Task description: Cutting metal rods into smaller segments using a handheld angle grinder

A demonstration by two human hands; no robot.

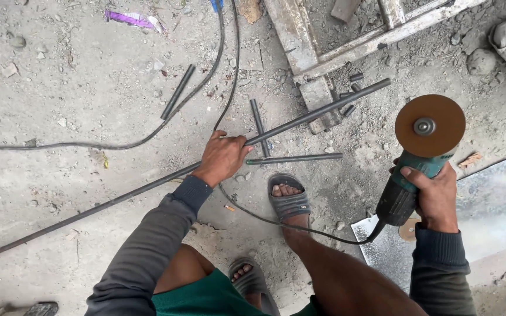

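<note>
Left hand [222, 158]: my fingers are wrapped around a long dark steel rod [317, 110], clamping it down at about its middle, knuckles up.
Right hand [436, 196]: my fingers are closed tight on the green body of an angle grinder [408, 181], with its brown cutting disc [430, 125] facing up, lifted clear of the rod and well to the right of it.
Rod position: it runs slantwise from the lower left of the ground up to the right, its far end resting across a pale metal frame [300, 41].
Grinder cord [300, 225]: the black lead leaves the tool's tail and loops past my right foot [288, 199] in its grey sandal.
Done so far: several short rod pieces [178, 92] lie around my left hand, one just right of it at [294, 158] and one upright at [259, 126], which I judge to be cut lengths.
Left to do: the long rod looks whole, and the disc is not touching it, so I judge this cut not yet started.
Ground [77, 76]: bare grey concrete, dusty, strewn with stones, scraps and a purple wrapper [130, 19].
Nearby: a shiny galvanised sheet [493, 205] lies under my right hand; black cables [118, 143] trail across the floor.
</note>
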